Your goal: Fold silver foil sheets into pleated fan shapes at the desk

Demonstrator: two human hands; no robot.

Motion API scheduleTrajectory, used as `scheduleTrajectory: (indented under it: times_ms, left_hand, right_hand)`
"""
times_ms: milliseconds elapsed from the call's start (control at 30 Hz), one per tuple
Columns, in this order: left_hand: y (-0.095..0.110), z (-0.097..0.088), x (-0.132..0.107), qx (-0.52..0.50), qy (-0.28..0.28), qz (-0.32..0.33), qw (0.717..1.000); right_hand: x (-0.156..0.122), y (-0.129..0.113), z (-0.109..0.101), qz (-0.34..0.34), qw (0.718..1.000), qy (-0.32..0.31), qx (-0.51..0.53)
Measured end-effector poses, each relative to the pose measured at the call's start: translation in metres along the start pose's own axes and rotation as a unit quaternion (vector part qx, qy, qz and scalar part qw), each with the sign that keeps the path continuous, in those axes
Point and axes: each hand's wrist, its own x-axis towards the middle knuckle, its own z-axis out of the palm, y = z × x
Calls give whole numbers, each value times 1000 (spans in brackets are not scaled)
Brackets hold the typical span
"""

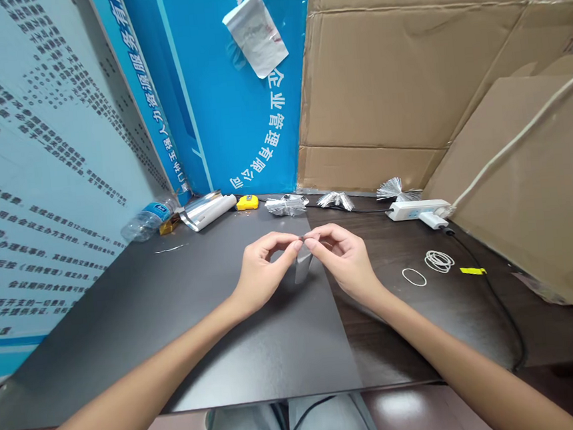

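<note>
Both my hands meet above the middle of the dark mat (201, 329). My left hand (264, 267) and my right hand (343, 257) each pinch the top of a small silver foil strip (302, 264) between thumb and fingertips. The strip hangs down between them, just above the mat. Both hands are closed on it.
Along the back edge lie a plastic bottle (147, 220), a silver foil roll (209, 210), a yellow tape measure (247, 202), several silver foil tassels (286, 205) and a white power strip (419, 210) with cable. Rubber bands (439, 260) and a yellow scrap (472, 270) lie at the right. Cardboard walls stand behind.
</note>
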Motion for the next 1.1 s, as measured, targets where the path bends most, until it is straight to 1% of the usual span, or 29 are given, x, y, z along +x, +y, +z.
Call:
scheduleTrajectory:
  times_ms: [167, 433, 867, 1100]
  left_hand:
    - [-1, -1, -1, 2, 3, 16, 1000]
    - [0, -2, -1, 8, 3, 23, 1000]
    - [0, -2, 0, 18, 2, 27, 999]
    - [0, -4, 1, 19, 6, 21, 1000]
  right_hand:
    - [1, -1, 0, -2, 1000, 0, -1]
    - [0, 1, 0, -2, 1000, -16, 3]
    - [-1, 2, -1, 9, 1000, -20, 3]
    - [0, -2, -2, 29, 999, -17, 3]
